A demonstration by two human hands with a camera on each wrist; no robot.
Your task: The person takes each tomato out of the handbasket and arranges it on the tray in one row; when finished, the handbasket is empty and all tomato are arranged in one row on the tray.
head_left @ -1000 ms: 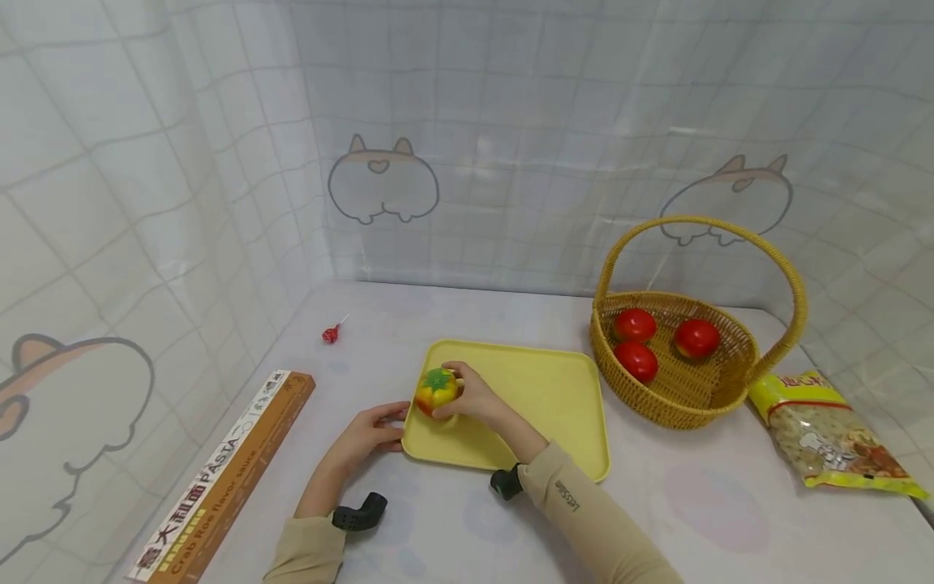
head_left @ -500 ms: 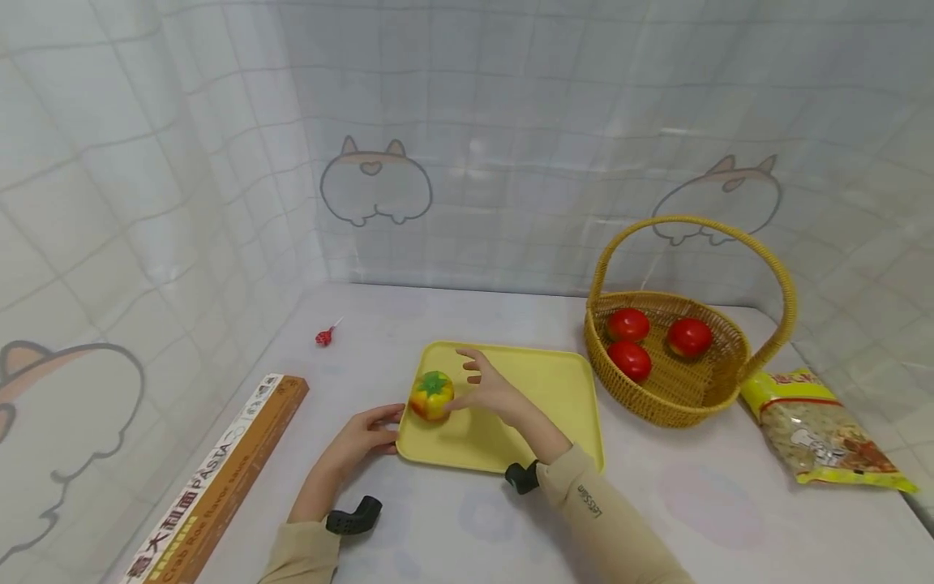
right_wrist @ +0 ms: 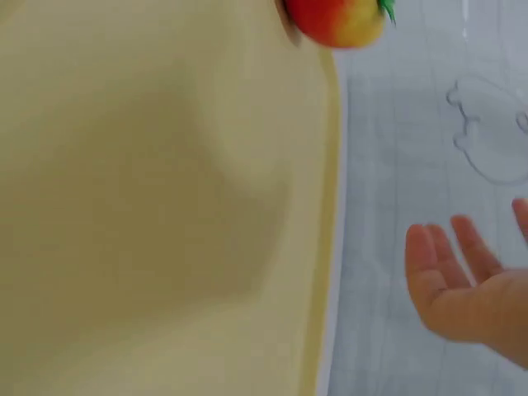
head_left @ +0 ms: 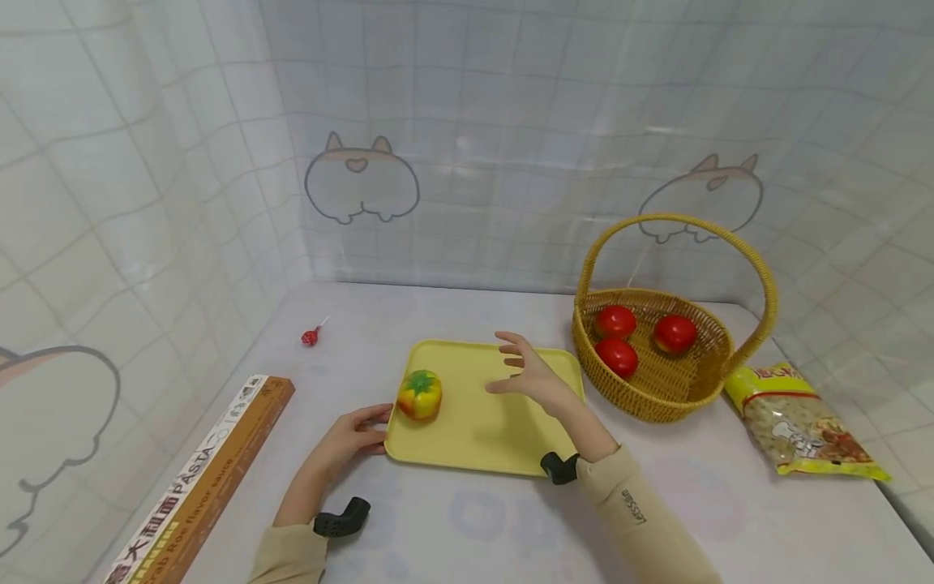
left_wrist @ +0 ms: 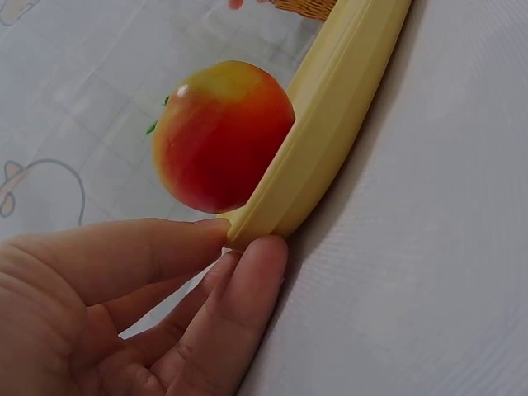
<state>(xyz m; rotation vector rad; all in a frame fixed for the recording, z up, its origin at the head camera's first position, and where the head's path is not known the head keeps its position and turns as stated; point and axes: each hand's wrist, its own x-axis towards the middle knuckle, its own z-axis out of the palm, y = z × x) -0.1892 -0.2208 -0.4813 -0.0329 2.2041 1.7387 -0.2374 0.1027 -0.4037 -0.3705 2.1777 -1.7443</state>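
Observation:
On the left part of a yellow tray (head_left: 474,442) sits a round red-and-yellow toy fruit (head_left: 421,395) with a green leafy top. My left hand (head_left: 349,444) is at the tray's left edge. In the left wrist view, its fingertips (left_wrist: 262,257) pinch the end of the tray's rim (left_wrist: 330,140), just below the fruit (left_wrist: 223,136). Above the right half of the tray, my right hand (head_left: 536,381) hovers with fingers spread and nothing in them. The right wrist view shows that hand (right_wrist: 462,289) beyond the tray's edge, apart from the fruit (right_wrist: 338,18).
A wicker basket (head_left: 653,408) with a tall handle stands at the right, holding three red round fruits (head_left: 616,357). Right of it lies a bag of pasta (head_left: 799,426). A long pasta box (head_left: 207,478) lies at the left, and a red lollipop (head_left: 310,336) behind it.
My right hand has let go of the toy fruit and moved right, its fingers spreading. The fruit stays on the tray, and my left hand keeps its place at the edge.

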